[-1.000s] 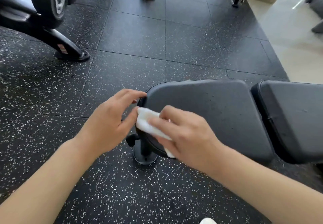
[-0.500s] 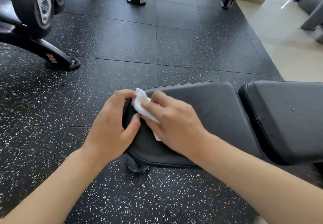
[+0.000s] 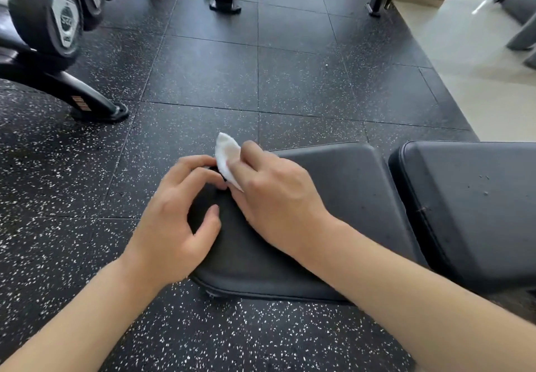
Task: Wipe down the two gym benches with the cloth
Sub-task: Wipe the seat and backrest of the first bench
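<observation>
The speckled rubber floor (image 3: 203,75) fills the view, with a dumbbell rack (image 3: 52,32) at far left. Nearest lies 1 black padded bench: a seat pad (image 3: 333,191) and a back pad (image 3: 470,206) just beside it. The left hand (image 3: 174,220) rests at the seat pad's end, fingers curled loosely, gripping nothing. The right hand (image 3: 278,197) pinches the cloth (image 3: 227,157) against the pad's far corner. The cloth looks light, soft and floppy, so bunching it under flat fingers should work best; the vinyl appears firm and smooth.
</observation>
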Available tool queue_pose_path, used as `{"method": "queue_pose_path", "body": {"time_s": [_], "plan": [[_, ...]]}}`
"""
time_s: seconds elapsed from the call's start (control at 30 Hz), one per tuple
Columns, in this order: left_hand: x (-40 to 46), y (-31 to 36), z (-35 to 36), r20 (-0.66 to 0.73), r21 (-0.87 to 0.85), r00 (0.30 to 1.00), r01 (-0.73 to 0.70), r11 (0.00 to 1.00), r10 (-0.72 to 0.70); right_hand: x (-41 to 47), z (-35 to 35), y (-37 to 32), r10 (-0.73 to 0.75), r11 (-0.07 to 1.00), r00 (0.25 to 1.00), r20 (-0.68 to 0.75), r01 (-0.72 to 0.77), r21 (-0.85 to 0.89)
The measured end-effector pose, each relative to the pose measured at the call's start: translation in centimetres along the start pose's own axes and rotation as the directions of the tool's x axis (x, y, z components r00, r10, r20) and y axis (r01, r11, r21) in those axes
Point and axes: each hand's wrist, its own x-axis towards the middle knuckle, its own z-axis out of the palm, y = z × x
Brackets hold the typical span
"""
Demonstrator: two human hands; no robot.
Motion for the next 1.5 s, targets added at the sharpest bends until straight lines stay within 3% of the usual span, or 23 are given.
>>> {"method": "queue_pose_path", "body": {"time_s": [0.07, 0.13, 0.2, 0.27, 0.33, 0.47, 0.57, 0.63, 0.77, 0.83, 0.93, 1.07, 1.17, 1.27, 1.33, 1.4, 1.5], "plan": [[0.2, 0.3, -0.2, 0.019, 0.035, 1.0, -0.011, 0.999, 0.01, 0.3, -0.6, 2.3, 0.037, 0.997, 0.999, 0.004, -0.037, 0.065], [0.5, 0.8, -0.1, 0.081, 0.118, 0.996, -0.053, 0.992, 0.043, 0.6, -0.9, 6.7, 0.209, 0.978, 0.978, -0.007, -0.209, -0.008], [0.8, 1.5, 0.2, 0.155, 0.229, 0.985, -0.103, 0.968, 0.068, 0.4, -1.4, 11.4, 0.404, 0.911, 0.915, -0.012, -0.403, -0.089], [1.0, 2.0, 0.5, 0.205, 0.292, 0.976, -0.132, 0.947, 0.073, -0.4, -1.8, 13.5, 0.504, 0.86, 0.863, -0.029, -0.504, -0.078], [1.4, 2.3, 0.8, 0.238, 0.307, 0.968, -0.147, 0.94, 0.074, -1.3, -2.0, 12.4, 0.473, 0.878, 0.88, -0.052, -0.475, -0.058], [2.5, 2.4, 1.3, 0.252, 0.297, 0.96, -0.198, 0.934, 0.123, -3.4, -1.5, 5.1, 0.235, 0.972, 0.971, -0.038, -0.236, -0.02], [3.4, 2.4, 1.7, 0.218, 0.227, 0.958, -0.234, 0.945, 0.185, -5.5, -2.0, 4.0, 0.143, 0.989, 0.989, -0.041, -0.141, 0.046], [3.6, 2.3, 1.9, 0.208, 0.222, 0.957, -0.249, 0.943, 0.204, -6.1, -3.0, 6.7, 0.251, 0.968, 0.966, -0.053, -0.25, 0.034], [3.5, 2.2, 1.9, 0.202, 0.21, 0.955, -0.257, 0.943, 0.215, -7.2, -4.7, 12.2, 0.602, 0.799, 0.797, -0.05, -0.601, 0.032], [3.3, 2.1, 1.7, 0.195, 0.194, 0.957, -0.254, 0.948, 0.217, -7.3, -4.5, 10.7, 0.571, 0.818, 0.819, -0.056, -0.573, -0.048], [3.1, 1.8, 1.6, 0.188, 0.175, 0.958, -0.248, 0.953, 0.215, -7.5, -3.7, 4.2, 0.329, 0.93, 0.942, -0.061, -0.334, -0.153], [3.1, 1.5, 1.7, 0.163, 0.134, 0.964, -0.235, 0.963, 0.212, -9.2, -3.1, -0.8, 0.141, 0.99, 0.989, -0.034, -0.141, 0.002], [3.1, 1.3, 1.8, 0.169, 0.136, 0.959, -0.252, 0.958, 0.228, -9.7, -4.3, 2.5, 0.266, 0.964, 0.963, -0.041, -0.266, 0.007], [2.8, 1.0, 1.3, 0.181, 0.137, 0.955, -0.26, 0.956, 0.234, -9.7, -5.4, 7.3, 0.519, 0.853, 0.852, -0.067, -0.521, -0.034], [2.4, 0.6, 0.8, 0.181, 0.113, 0.955, -0.257, 0.96, 0.235, -9.4, -5.4, 7.7, 0.571, 0.817, 0.817, -0.076, -0.575, -0.039], [1.8, -0.2, 0.2, 0.178, 0.086, 0.957, -0.248, 0.965, 0.231, -8.5, -4.8, 5.1, 0.497, 0.864, 0.865, -0.068, -0.501, -0.046], [1.0, -1.6, -0.8, 0.124, 0.072, 0.983, -0.142, 0.987, 0.132, -8.0, -2.8, -1.8, 0.22, 0.975, 0.975, -0.034, -0.22, 0.022]]}}
